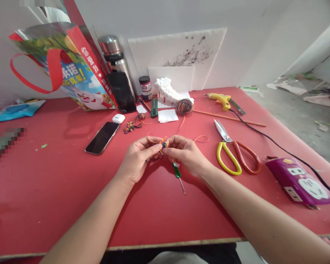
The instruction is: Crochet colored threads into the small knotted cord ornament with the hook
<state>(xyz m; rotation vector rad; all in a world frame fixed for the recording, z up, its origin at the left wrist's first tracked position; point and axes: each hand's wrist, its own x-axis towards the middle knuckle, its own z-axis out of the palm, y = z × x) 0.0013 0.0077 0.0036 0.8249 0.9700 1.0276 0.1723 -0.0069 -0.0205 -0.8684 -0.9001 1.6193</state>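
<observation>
A small piece of multicolored knotted cord [164, 144] is pinched between my left hand [141, 154] and my right hand [186, 151], over the middle of the red table. Both hands have their fingers closed on it, thumbs on top. Loose orange cord loops out beside the fingers, and a strand runs back to a ball of multicolored cord [184, 105]. Just below my right hand lies a hook tool with a green handle [176, 170], its metal tip toward me. Another knotted cord piece [130, 127] rests behind my left hand.
Large scissors [238, 154] and a purple pouch [301, 180] are on the right of the red table [159, 216]. A yellow glue gun [219, 101] trails a black cable. A phone [102, 138], earbud case [118, 118], bag [85, 86] and flask [128, 69] stand or lie left.
</observation>
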